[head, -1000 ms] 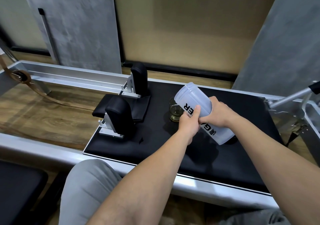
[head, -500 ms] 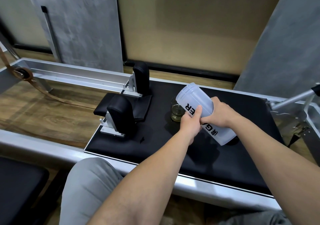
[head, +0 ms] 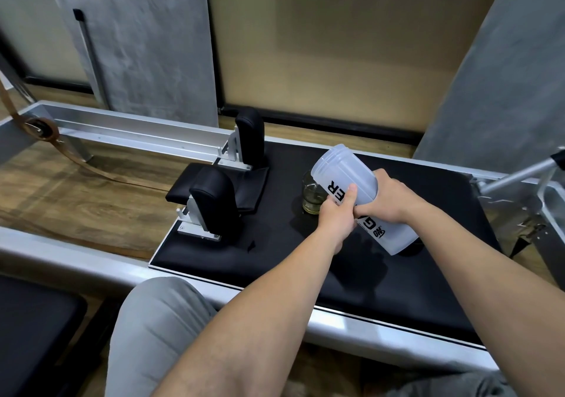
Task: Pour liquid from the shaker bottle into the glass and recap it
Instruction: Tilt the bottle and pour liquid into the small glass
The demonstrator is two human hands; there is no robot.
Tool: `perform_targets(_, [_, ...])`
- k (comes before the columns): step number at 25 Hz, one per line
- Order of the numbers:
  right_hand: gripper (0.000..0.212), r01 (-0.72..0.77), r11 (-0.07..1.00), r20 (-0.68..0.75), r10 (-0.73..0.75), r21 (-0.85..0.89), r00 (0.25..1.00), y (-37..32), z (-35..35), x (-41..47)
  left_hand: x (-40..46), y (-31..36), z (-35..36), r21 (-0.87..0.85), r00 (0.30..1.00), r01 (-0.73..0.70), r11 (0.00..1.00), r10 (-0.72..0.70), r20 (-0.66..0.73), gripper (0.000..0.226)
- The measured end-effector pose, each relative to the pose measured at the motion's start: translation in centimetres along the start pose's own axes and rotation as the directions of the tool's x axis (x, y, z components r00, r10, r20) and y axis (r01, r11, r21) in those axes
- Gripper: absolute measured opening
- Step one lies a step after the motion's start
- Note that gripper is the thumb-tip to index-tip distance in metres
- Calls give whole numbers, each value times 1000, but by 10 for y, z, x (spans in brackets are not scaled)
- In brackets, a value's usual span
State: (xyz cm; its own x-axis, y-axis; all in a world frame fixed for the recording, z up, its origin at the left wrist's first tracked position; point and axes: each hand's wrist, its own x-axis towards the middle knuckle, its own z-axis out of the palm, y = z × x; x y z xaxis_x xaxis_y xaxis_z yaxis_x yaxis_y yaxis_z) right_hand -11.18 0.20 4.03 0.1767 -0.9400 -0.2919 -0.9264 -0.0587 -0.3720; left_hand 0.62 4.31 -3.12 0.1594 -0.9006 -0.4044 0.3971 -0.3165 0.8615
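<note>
A frosted white shaker bottle [head: 345, 170] with black lettering is held tilted, its uncapped mouth pointing up and to the left over a small glass [head: 311, 196]. The glass stands on the black padded carriage [head: 275, 243] and holds a little yellowish liquid. My left hand [head: 337, 217] grips the bottle's near side, thumb across the lettering. My right hand [head: 394, 196] wraps around the bottle's middle from the right. The bottle's base rests low near the pad at the right. A dark round shape, perhaps the cap [head: 412, 248], shows just behind the base.
Two black shoulder rests [head: 249, 130] [head: 211, 201] on metal brackets stand left of the glass. Aluminium rails [head: 137, 127] frame the carriage, with wood flooring beneath. A metal bar [head: 516, 176] sits at the far right. My grey-trousered knee [head: 159, 320] is below.
The bottle and both hands have stayed nearly in place; the bottle's mouth has lifted slightly above the glass.
</note>
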Motion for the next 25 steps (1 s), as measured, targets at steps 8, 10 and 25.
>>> perform_targets(8, [78, -1, 1000, 5, 1, -7, 1000, -1, -2, 1, 1, 1, 1, 12, 1000, 12, 1000, -12, 7, 44])
perform_targets(10, [78, -1, 1000, 3, 1, -10, 1000, -1, -2, 1, 0, 2, 2, 15, 1000, 17, 1000, -17, 10, 45])
perform_targets(25, [76, 1, 1000, 2, -1, -16, 1000, 2, -6, 2, -2, 4, 6, 17, 999, 42, 999, -42, 15, 48])
